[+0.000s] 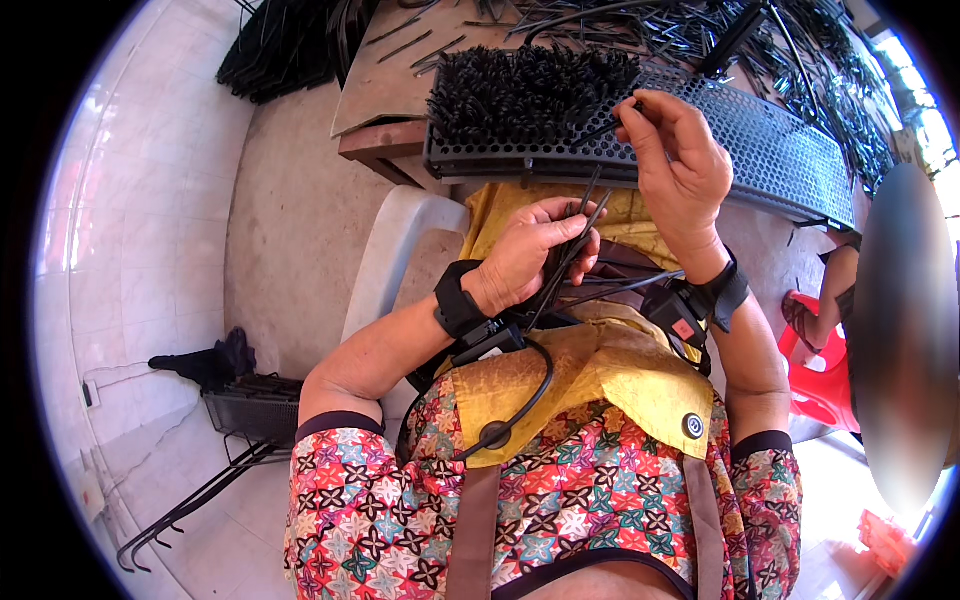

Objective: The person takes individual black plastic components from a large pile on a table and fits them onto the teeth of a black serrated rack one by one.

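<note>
My left hand (535, 250) is closed around a small bundle of thin black rods (553, 288), held above my lap with several tips poking up past the fingers. My right hand (685, 165), raised higher, pinches one thin black rod (597, 132) between thumb and fingertips, over the front of a black perforated rack (775, 140). The rack's left part is densely filled with upright black pieces (520, 90); bare round holes show across its right part. What the pinched rod's lower end touches, I cannot tell.
Loose black rods (660, 30) lie heaped on the table (385, 75) behind the rack. A yellow apron (500, 395) covers my lap. A white plastic chair (385, 250) stands left; at lower left is a dark crate (260, 405). A person (835, 290) sits at right on a red stool (820, 385).
</note>
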A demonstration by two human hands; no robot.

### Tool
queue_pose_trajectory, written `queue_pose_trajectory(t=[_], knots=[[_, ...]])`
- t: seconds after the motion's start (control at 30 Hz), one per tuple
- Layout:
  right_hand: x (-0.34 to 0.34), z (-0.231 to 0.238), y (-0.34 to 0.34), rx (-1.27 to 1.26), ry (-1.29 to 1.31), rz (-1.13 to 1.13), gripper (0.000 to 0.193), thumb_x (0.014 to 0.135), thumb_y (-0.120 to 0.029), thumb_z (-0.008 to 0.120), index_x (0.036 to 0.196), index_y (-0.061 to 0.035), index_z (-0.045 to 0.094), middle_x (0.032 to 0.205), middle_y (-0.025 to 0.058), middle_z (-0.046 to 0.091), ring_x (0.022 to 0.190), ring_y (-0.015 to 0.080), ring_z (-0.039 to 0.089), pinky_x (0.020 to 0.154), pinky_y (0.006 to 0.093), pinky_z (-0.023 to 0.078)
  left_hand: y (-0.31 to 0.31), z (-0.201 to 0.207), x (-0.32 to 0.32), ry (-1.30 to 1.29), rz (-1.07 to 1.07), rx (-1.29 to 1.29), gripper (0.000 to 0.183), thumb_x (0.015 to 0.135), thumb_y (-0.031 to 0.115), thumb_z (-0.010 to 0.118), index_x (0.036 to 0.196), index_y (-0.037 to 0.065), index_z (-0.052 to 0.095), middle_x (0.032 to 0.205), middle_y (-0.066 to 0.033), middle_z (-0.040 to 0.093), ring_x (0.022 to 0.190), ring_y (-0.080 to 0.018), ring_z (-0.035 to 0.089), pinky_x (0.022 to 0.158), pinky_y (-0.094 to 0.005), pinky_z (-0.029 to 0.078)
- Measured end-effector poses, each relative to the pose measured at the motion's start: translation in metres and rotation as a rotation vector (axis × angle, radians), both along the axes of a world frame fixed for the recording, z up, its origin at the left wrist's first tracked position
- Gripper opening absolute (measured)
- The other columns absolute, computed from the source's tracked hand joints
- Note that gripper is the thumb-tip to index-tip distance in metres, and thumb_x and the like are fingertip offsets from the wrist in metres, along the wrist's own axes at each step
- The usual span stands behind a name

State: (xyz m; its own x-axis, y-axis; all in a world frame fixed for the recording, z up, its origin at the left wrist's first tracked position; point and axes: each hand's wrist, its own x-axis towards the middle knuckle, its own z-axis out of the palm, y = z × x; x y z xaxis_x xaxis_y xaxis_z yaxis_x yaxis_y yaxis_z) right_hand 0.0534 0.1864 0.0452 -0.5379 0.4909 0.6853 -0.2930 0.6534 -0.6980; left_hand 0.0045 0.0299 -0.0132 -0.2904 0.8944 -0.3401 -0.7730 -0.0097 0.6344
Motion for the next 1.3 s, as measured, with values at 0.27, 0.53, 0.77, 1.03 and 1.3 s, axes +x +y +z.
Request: queue_pose_trajectory(t=[0.27, 0.53, 0.77, 1.03, 1.3], knots=[[-0.018, -0.004, 0.008, 0.393, 0.012, 0.056, 0.017, 0.075, 0.0, 0.068, 0.09, -0.0011, 0.061, 0.078, 0.0138, 0.063, 0.067, 0.0297, 0.062, 0.059, 0.0331, 0.05, -0.001, 0.002, 0.0, -0.017, 0.015, -0.006, 0.026, 0.09, 0.01, 0.048, 0.115, 0.001, 0.053, 0.083, -0.0103, 0.06, 0.068, -0.0178, 0.059, 0.055, -0.0275, 0.049], [-0.025, 0.009, 0.007, 0.708, -0.317, 0.048, 0.01, 0.076, -0.009, 0.059, 0.084, -0.0036, 0.055, 0.067, 0.013, 0.06, 0.065, 0.0337, 0.06, 0.056, 0.0418, 0.048, -0.001, 0.003, 0.002, 0.131, -0.033, 0.026, 0.029, 0.086, 0.005, 0.06, 0.113, 0.0, 0.05, 0.079, -0.0056, 0.054, 0.061, -0.0117, 0.052, 0.048, -0.0227, 0.041], [-0.028, 0.014, 0.016, 0.708, -0.427, 0.202, 0.015, 0.079, -0.013, 0.06, 0.074, -0.0021, 0.05, 0.06, 0.0177, 0.057, 0.063, 0.0376, 0.06, 0.054, 0.0434, 0.048, -0.001, 0.01, 0.004, 0.169, -0.003, 0.003, 0.022, 0.087, 0.006, 0.06, 0.106, 0.001, 0.05, 0.078, -0.0046, 0.053, 0.058, -0.0096, 0.048, 0.045, -0.0207, 0.037], [0.027, 0.001, 0.0, -0.346, -0.459, 0.296, 0.032, 0.084, -0.024, 0.068, 0.095, 0.0048, 0.062, 0.061, 0.0054, 0.06, 0.054, 0.0094, 0.057, 0.049, 0.0243, 0.046, 0.007, 0.037, -0.014, 0.173, 0.149, 0.144, 0.015, 0.09, 0.012, 0.057, 0.102, 0.005, 0.051, 0.078, -0.0057, 0.053, 0.06, -0.0122, 0.047, 0.048, -0.0248, 0.038], [0.04, -0.02, -0.024, -1.207, -0.364, 0.582, 0.048, 0.091, -0.043, 0.054, 0.1, 0.0049, 0.056, 0.082, 0.0129, 0.063, 0.07, 0.0199, 0.064, 0.065, 0.0305, 0.054, 0.037, 0.075, -0.023, 0.129, 0.42, 0.335, 0.014, 0.088, 0.005, 0.059, 0.1, 0.006, 0.051, 0.082, -0.0079, 0.056, 0.068, -0.0169, 0.053, 0.057, -0.0292, 0.044]])
